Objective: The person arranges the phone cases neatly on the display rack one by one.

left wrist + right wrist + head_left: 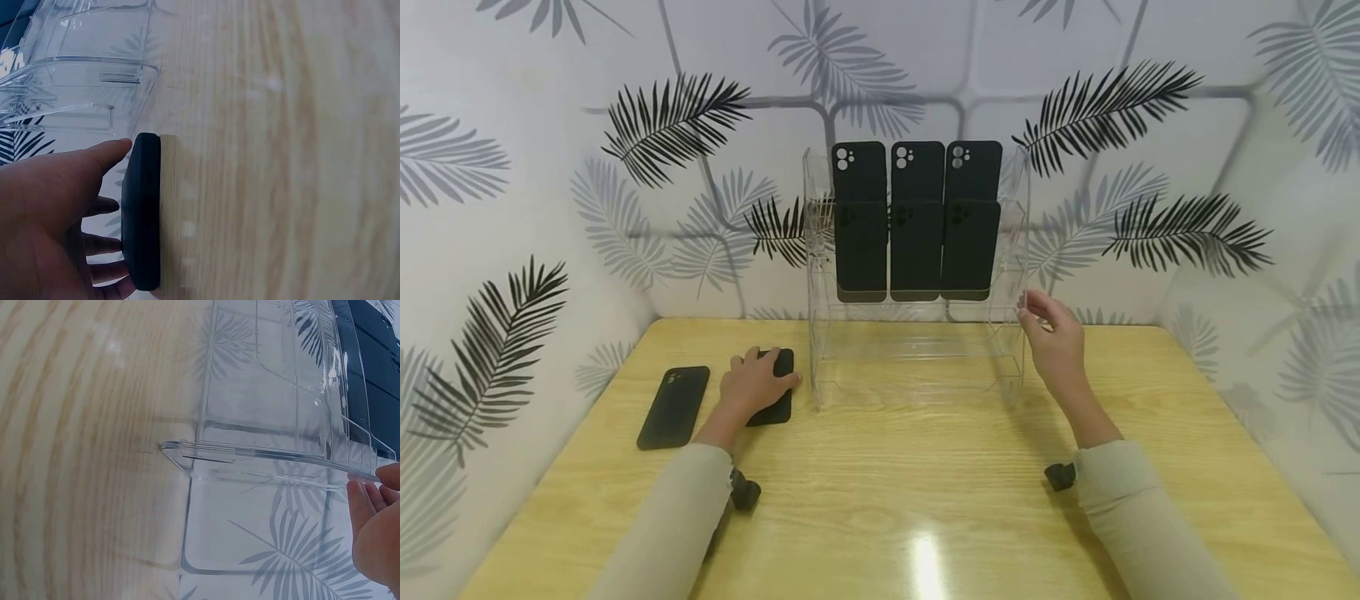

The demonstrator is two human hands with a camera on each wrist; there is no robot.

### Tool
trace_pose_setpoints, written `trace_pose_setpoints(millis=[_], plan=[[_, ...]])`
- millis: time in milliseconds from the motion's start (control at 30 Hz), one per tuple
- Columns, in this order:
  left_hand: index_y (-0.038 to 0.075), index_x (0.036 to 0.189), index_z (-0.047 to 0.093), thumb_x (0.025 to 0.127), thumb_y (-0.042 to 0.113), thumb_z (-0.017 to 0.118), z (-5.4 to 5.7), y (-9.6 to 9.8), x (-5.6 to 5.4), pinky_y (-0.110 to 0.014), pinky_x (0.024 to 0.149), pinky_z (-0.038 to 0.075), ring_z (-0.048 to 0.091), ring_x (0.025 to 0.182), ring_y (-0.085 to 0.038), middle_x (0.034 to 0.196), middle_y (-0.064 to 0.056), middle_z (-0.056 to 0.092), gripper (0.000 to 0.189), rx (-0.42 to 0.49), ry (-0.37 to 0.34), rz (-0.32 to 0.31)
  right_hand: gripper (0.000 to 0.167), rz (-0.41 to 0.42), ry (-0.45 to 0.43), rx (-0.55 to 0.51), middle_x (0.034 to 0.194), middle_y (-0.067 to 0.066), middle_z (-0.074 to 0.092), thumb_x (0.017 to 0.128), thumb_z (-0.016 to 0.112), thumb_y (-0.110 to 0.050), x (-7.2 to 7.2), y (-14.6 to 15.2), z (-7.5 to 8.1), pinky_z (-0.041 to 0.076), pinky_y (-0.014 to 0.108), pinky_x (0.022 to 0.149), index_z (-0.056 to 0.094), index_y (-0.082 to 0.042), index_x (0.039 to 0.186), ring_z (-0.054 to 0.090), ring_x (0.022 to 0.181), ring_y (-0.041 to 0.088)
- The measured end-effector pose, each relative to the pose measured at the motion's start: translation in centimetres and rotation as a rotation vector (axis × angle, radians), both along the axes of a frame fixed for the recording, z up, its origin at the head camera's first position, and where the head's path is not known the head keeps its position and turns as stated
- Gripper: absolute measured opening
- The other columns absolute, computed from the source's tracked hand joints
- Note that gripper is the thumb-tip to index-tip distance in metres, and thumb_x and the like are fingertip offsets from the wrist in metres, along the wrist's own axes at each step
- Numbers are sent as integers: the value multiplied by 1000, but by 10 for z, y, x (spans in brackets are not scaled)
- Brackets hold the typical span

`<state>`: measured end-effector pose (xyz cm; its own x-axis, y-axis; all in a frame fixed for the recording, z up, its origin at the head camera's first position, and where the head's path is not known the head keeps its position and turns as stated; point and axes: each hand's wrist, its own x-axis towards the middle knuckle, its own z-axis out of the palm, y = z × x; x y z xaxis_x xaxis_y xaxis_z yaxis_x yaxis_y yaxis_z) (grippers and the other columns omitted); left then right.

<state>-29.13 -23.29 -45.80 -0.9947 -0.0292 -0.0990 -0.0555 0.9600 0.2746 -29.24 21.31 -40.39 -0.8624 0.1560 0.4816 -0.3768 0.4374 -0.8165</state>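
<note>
My left hand [756, 385] spreads over a black phone case [777, 408] lying on the table. In the left wrist view its thumb is close to one upper edge of that phone case [142, 212]. The other fingers, spread apart, reach over the case's back, some touching it. My right hand [1054, 333] pinches the side edge of a clear acrylic display stand [917, 346] between thumb and fingers. The right wrist view has the fingertips [362, 494] on the stand's edge. Three black phone cases [972, 250] stand in a lower tier, three more [917, 167] behind and above them.
Another black phone case [673, 408] lies flat at the left of the wooden table [917, 492]. Leaf-patterned walls [880, 50] rise behind the stand and on both sides. The stand's lower tiers are transparent and hard to make out.
</note>
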Motion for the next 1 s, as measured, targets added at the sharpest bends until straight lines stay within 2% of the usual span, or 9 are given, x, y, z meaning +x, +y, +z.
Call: trace_pose_setpoints(millis=[300, 600, 833, 1000], plan=[[14, 159, 33, 98, 60, 50, 1, 1, -6, -62, 95, 40, 35, 133, -53, 159, -29, 27, 78, -24, 2, 16, 36, -18, 5, 18, 123, 10, 66, 102, 60, -24, -4, 1, -3, 47, 14, 90, 65, -5, 132, 62, 115, 13], [11, 157, 37, 99, 54, 50, -2, 3, -12, -61, 93, 40, 39, 124, -50, 153, -30, 36, 73, -29, 11, 37, 36, -6, 3, 12, 123, 10, 66, 101, 61, -24, -1, 1, -2, 49, 16, 91, 65, -3, 131, 62, 117, 21], [9, 155, 39, 98, 48, 52, -3, 0, -10, -62, 94, 44, 36, 128, -54, 152, -31, 36, 71, 47, 65, 51, 35, -12, 12, 16, 123, 11, 66, 101, 61, -22, -2, 1, -2, 48, 14, 90, 65, -4, 131, 62, 117, 22], [7, 154, 40, 98, 44, 56, 6, -2, 0, -60, 93, 44, 34, 128, -56, 152, -33, 34, 69, 130, 151, 68, 35, -22, 11, 21, 122, 11, 66, 101, 61, -21, -3, 1, -3, 47, 12, 89, 65, -4, 131, 62, 115, 17]])
